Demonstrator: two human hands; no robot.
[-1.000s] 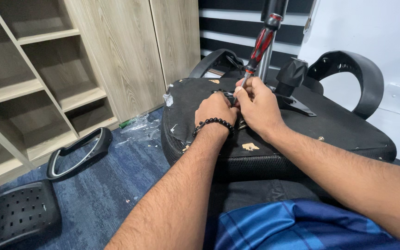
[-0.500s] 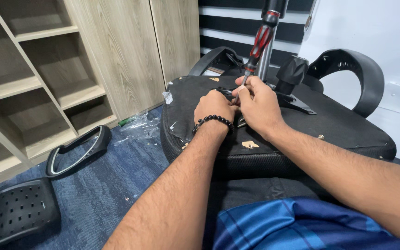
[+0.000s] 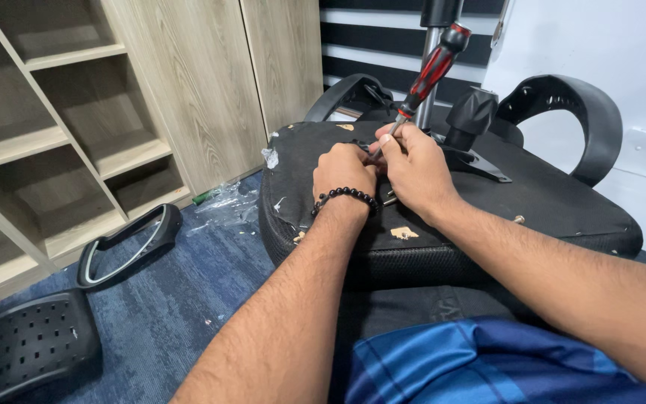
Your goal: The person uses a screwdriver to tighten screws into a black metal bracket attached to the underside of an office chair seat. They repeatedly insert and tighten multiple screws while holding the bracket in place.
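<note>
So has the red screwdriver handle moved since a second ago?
Yes. The red-and-black screwdriver has tilted right: its handle top now lies across the chair's metal column, where earlier it stood just left of it. The right hand holds its shaft.

Red-and-black screwdriver (image 3: 429,73) stands tilted, tip down on the upturned black chair seat (image 3: 562,202).

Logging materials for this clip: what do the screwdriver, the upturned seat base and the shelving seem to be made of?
Screwdriver: glossy red and black handle, probably plastic or rubber, with a bright metal shaft held by the right hand. Seat base: matte black covering, possibly fabric; its torn patches show a pale layer beneath. Shelving: pale wood-grain panels, likely laminate. The left hand rests on the base.
</note>
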